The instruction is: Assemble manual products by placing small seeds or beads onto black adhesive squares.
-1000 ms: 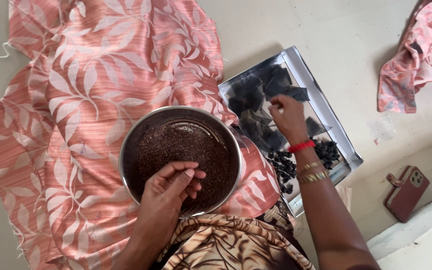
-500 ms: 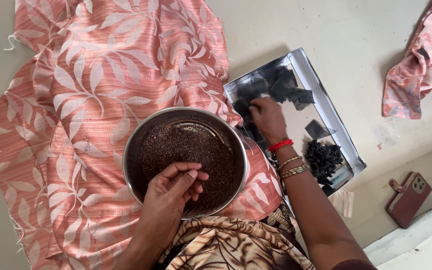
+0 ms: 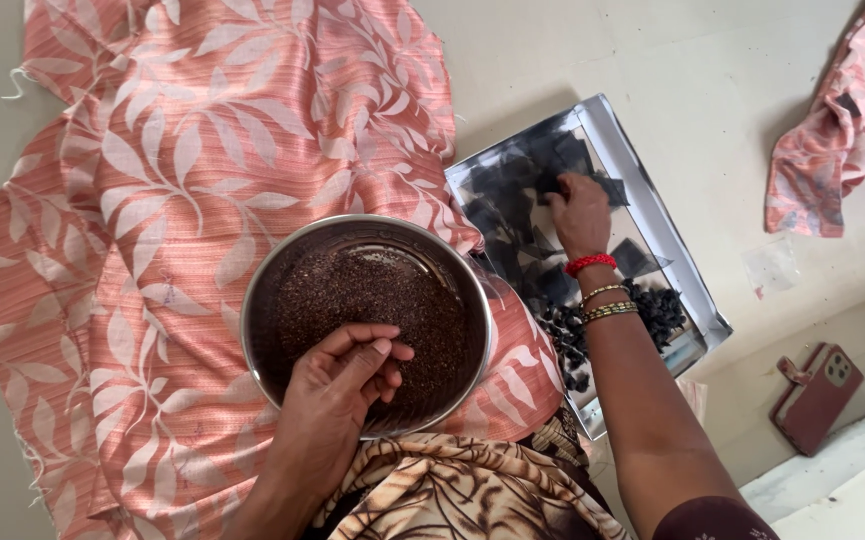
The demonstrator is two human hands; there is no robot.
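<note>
The left hand (image 3: pixel 337 395) is pinching filling over the full bowl (image 3: pixel 367 322) while the right hand (image 3: pixel 579 213), fingers curled, is touching dark sheets (image 3: pixel 522 185) at the tray's (image 3: pixel 697 300) far end.

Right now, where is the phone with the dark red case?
In the head view, the phone lies on the floor at the lower right, beyond the metal tray and outside the right arm, below the crumpled pink cloth.

pale floor (image 3: pixel 652 60) under pink leaf-print cloth (image 3: pixel 202 150).
</note>
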